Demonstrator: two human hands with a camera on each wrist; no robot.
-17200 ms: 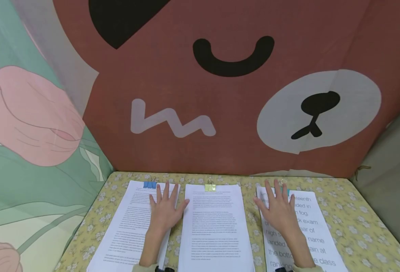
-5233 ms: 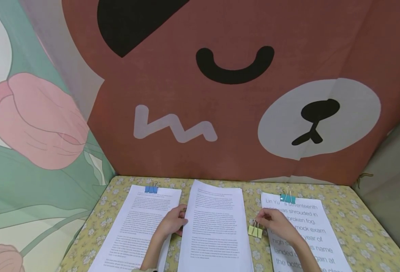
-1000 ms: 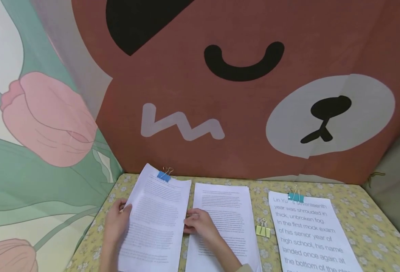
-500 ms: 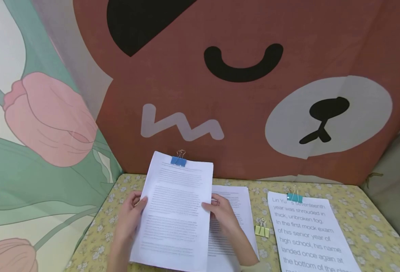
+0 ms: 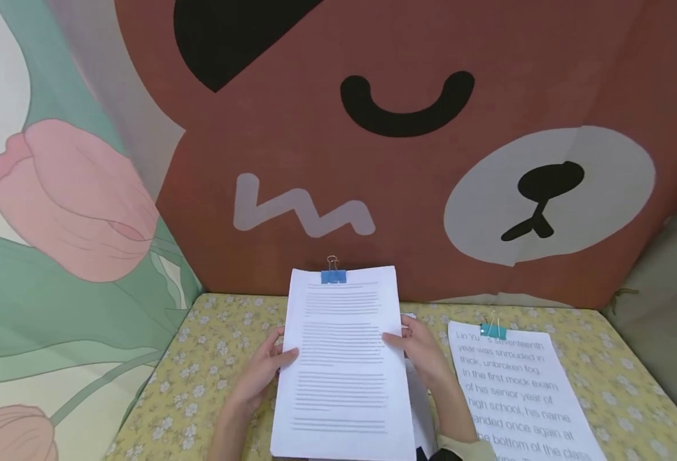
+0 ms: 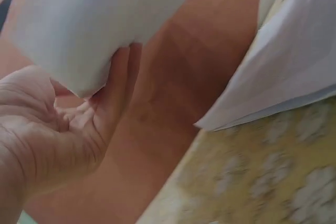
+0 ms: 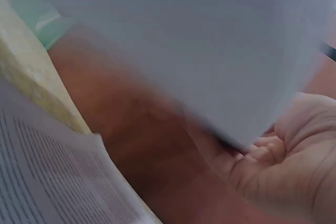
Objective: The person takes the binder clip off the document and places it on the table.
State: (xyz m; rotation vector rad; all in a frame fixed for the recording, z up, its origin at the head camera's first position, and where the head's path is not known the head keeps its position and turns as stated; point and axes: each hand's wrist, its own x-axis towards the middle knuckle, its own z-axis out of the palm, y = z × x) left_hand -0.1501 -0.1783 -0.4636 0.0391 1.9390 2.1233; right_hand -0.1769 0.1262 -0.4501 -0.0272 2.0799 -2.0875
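Blue-clipped stack (image 5: 341,371), one, serving as landmark: small-print paper, raised above the tabletop (image 5: 183,384), held between both hands, its long axis running away from the person, clipped end farthest. Hands, two: left hand (image 5: 260,371) gripping the landmark's left edge, thumb on the printed face; right hand (image 5: 425,356) gripping its right edge likewise, set slightly higher along it. Neither hand is nearer; both touch. Binder clips in view, two: one blue clip (image 5: 333,276) at the landmark's top edge; one teal clip (image 5: 493,331) to its right, on another stack. Paper stacks, three: the landmark; one partly hidden stack (image 5: 420,410), beneath and just right of it, on the tabletop; one large-print stack (image 5: 523,397), lying farther right, apart from it. Backdrop cloth (image 5: 292,147), one, bear-printed, upright behind the landmark. Sheet count: cannot tell.
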